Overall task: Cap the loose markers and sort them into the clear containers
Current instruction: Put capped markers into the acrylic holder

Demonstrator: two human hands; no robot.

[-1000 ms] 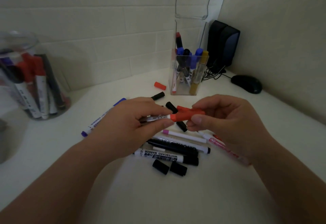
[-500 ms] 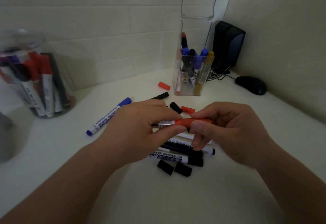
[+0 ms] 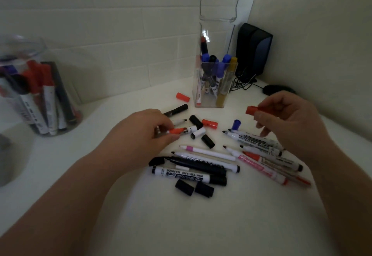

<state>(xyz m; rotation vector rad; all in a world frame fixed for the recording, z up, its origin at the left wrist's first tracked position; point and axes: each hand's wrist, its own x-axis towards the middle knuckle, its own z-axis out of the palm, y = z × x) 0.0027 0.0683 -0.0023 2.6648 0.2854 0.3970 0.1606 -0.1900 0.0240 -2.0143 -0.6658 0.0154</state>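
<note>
Looking down from my head, the smooth white counter (image 3: 181, 225) is carrying a loose scatter of slim plastic markers and stubby cylindrical caps. Nearest me a white-barrelled marker (image 3: 189, 176) with a black cap is lying flat, its print reading "WHITEBOARD MARKER". An uncapped marker (image 3: 253, 139) close to my right hand is showing the same words. Two black caps (image 3: 184, 187) are lying side by side just in front of the first one. A red cap (image 3: 209, 123) and a blue cap (image 3: 236, 124) are sitting farther back in the pile. The tall clear container (image 3: 213, 98), square-sided and glossy, is standing at the back with blue-capped markers and a gold one upright inside. The round clear jar (image 3: 40, 94) at far left is holding red and black markers that are leaning against its wall. My left hand (image 3: 145, 132) is reaching into the pile, thumb and forefinger pinching a white marker with an orange-red nose (image 3: 179, 130). My right hand (image 3: 289, 122) is hovering above the counter, fingers curling round a red plastic piece (image 3: 251, 110). Only its blocky end is sticking out, so I cannot tell whether it is a cap or a whole marker.
</note>
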